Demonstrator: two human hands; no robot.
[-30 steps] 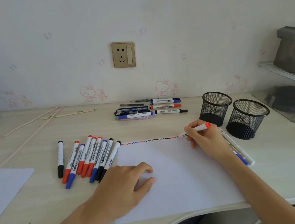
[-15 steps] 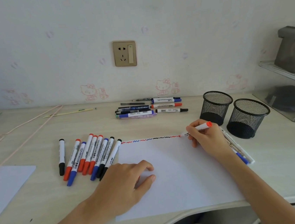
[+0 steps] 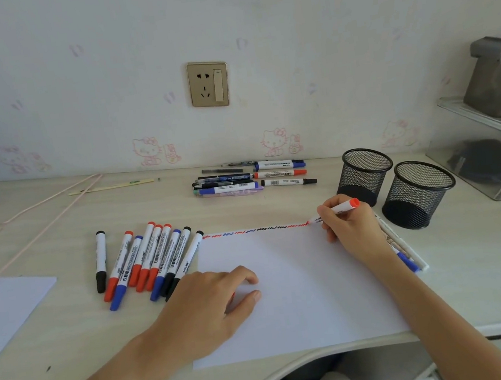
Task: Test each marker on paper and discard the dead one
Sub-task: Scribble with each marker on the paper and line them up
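While the right hand (image 3: 348, 225) pinches a red marker (image 3: 337, 210), its tip meets the paper's (image 3: 300, 278) far right corner, ending a squiggle row (image 3: 255, 230). Left hand (image 3: 208, 307) (fingers loosely bent) rests on the sheet beside capped markers (image 3: 148, 261).

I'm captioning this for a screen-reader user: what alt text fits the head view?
A right hand draws with a red marker at the top edge of a white sheet, ending a row of red, blue and black squiggles. The left hand steadies the sheet beside a row of capped markers.
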